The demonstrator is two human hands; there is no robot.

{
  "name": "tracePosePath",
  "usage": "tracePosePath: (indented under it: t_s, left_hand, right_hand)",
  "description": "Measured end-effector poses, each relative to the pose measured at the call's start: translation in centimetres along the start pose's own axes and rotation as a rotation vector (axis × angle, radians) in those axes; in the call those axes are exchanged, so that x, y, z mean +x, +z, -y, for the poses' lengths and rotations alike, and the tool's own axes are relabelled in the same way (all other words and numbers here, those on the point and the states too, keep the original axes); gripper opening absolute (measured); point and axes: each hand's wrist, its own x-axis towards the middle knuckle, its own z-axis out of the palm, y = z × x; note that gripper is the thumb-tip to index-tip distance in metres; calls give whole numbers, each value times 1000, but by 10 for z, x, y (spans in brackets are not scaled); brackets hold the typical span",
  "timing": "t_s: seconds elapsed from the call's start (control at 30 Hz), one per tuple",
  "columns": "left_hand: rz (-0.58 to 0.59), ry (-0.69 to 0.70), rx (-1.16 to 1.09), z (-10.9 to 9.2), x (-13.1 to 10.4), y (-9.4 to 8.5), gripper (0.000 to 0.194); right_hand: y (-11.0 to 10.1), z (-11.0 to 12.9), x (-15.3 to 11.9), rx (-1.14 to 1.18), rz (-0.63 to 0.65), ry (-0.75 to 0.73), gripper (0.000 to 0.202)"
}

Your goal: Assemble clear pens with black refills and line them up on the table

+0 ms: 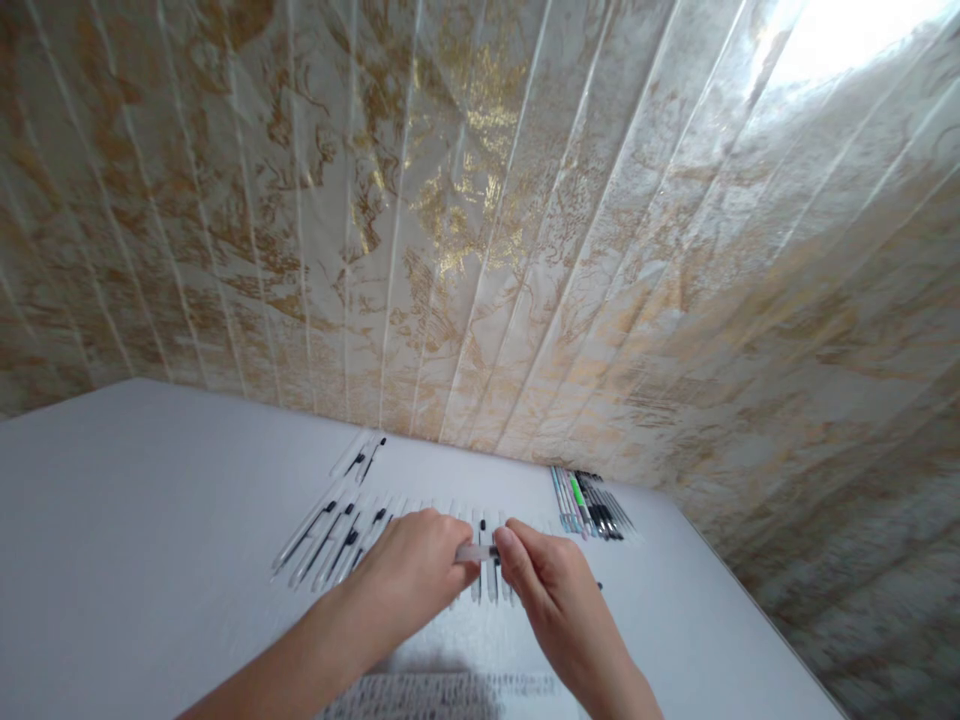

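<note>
Over the middle of the white table, my left hand point(424, 560) is closed on one end of a pale, translucent pen tube point(472, 552). My right hand point(547, 580) pinches the dark end of the same tube between thumb and fingers. The tube lies roughly level between the two hands. Beneath and behind them, clear pen barrels with dark parts point(491, 580) lie side by side, partly hidden by my hands.
More clear pens with black caps point(307, 535) lie at the left, and a small group point(364, 460) sits farther back. Coloured and black pens point(589, 505) lie back right. A printed sheet point(442, 695) is at the near edge. Gold-patterned curtain point(450, 200) hangs behind the white table point(150, 520).
</note>
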Motion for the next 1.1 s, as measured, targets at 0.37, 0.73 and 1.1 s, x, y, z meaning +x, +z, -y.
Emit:
tracePosePath:
  t_s: [0.37,0.73,1.1]
  left_hand:
    - [6,2,-10,-3,-2,-1,20]
    - [8,-18,-3,-5,-1,0,18]
    - [-21,-29,-20,-4,2,-1,20]
  right_hand:
    - [1,-2,0,23,-56,22,54]
    - [-2,-1,0,1,-36,-19,44]
    - [6,-5,2,48,-68,41,43]
